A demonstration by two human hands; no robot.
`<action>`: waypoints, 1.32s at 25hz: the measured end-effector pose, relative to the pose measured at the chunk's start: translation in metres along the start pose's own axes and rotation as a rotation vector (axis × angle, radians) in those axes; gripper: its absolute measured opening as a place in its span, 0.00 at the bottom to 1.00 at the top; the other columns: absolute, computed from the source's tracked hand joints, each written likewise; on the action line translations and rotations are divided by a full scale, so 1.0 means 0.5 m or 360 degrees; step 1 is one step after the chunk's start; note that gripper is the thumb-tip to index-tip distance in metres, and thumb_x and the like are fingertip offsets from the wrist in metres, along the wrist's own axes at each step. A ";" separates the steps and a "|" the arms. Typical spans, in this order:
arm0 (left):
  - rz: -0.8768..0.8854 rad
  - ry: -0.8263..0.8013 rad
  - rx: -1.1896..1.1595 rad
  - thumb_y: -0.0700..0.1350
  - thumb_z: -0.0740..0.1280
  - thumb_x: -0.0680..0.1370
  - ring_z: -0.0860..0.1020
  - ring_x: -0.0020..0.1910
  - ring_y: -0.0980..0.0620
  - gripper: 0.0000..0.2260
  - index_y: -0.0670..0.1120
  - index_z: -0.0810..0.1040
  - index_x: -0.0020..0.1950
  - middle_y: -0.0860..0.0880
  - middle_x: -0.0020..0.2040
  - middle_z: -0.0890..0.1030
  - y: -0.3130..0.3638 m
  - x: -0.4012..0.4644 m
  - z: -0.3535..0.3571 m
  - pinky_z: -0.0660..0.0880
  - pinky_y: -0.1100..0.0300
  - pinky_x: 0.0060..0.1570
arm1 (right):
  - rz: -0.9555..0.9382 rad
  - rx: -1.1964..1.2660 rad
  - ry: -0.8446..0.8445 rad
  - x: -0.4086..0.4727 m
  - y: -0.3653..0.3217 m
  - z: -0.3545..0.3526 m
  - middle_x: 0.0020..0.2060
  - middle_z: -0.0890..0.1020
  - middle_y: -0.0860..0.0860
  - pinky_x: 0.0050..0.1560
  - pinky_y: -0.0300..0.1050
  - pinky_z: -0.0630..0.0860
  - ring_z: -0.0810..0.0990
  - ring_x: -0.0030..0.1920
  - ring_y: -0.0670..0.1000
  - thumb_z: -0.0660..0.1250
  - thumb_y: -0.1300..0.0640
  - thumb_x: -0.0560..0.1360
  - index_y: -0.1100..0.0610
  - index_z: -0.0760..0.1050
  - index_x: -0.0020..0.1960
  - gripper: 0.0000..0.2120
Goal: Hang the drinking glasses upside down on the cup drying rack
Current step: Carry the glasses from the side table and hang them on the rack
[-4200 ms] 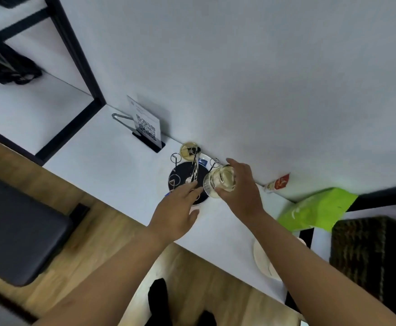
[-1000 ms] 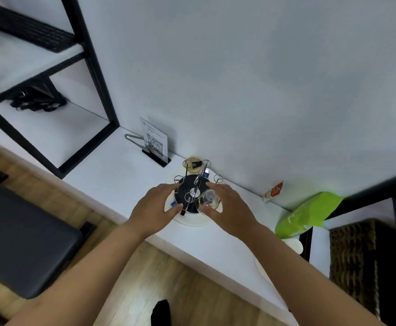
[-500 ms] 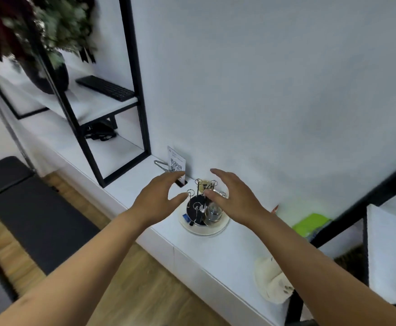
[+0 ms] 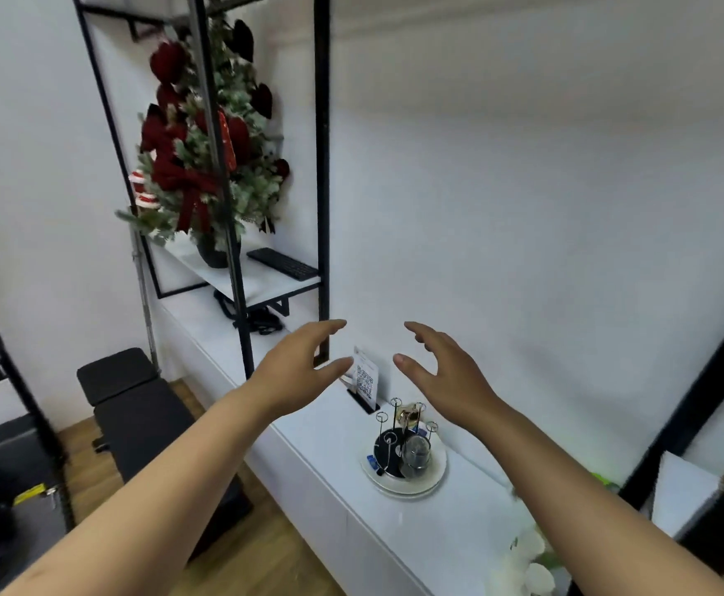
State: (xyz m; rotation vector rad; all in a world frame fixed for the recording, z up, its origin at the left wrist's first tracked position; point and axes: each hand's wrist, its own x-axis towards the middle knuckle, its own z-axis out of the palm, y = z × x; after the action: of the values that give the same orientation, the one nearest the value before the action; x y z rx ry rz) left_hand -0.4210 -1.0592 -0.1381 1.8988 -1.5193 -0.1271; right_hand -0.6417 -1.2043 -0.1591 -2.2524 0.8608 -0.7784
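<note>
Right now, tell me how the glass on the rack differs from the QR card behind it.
The drinking glass is clear and rounded; the QR card is flat, white and printed with a dark code. The glass hangs upside down on the cup drying rack, which stands on a pale plate; the card stands upright in a black holder on the counter. Neither is touched by a hand.

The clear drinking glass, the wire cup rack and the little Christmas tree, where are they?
Clear drinking glass (image 4: 416,454): head view, on its side wall.
Black wire cup drying rack (image 4: 388,450): head view, on its round base.
Small decorated Christmas tree (image 4: 199,165): head view, on its branches.
</note>
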 end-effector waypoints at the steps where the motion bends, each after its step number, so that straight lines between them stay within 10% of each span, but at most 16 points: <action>1: -0.0009 0.0032 -0.0005 0.58 0.69 0.81 0.70 0.72 0.57 0.27 0.57 0.67 0.80 0.58 0.76 0.71 0.009 -0.017 -0.021 0.67 0.57 0.72 | -0.0026 0.0011 0.0010 -0.007 -0.019 -0.005 0.71 0.73 0.42 0.65 0.44 0.67 0.72 0.71 0.45 0.64 0.32 0.78 0.35 0.65 0.76 0.28; 22: -0.0192 0.0261 0.0108 0.61 0.69 0.80 0.68 0.74 0.60 0.29 0.60 0.65 0.80 0.59 0.76 0.71 0.189 -0.566 -0.229 0.66 0.60 0.70 | -0.0329 0.0165 -0.0228 -0.417 -0.348 -0.016 0.72 0.73 0.42 0.60 0.39 0.67 0.72 0.68 0.42 0.64 0.33 0.78 0.36 0.67 0.76 0.28; 33: -0.0453 0.0569 0.0315 0.59 0.70 0.80 0.71 0.72 0.57 0.29 0.57 0.66 0.80 0.55 0.74 0.74 0.364 -0.790 -0.269 0.69 0.56 0.70 | -0.0694 0.0269 -0.0484 -0.534 -0.435 -0.076 0.75 0.73 0.48 0.73 0.55 0.70 0.71 0.75 0.50 0.64 0.33 0.78 0.40 0.67 0.78 0.31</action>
State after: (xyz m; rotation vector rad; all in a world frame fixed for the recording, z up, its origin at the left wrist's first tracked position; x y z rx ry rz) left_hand -0.6290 -0.6607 -0.0658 2.1502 -1.0511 0.2335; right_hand -0.7515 -0.8900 -0.0637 -2.3494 0.1550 -0.6388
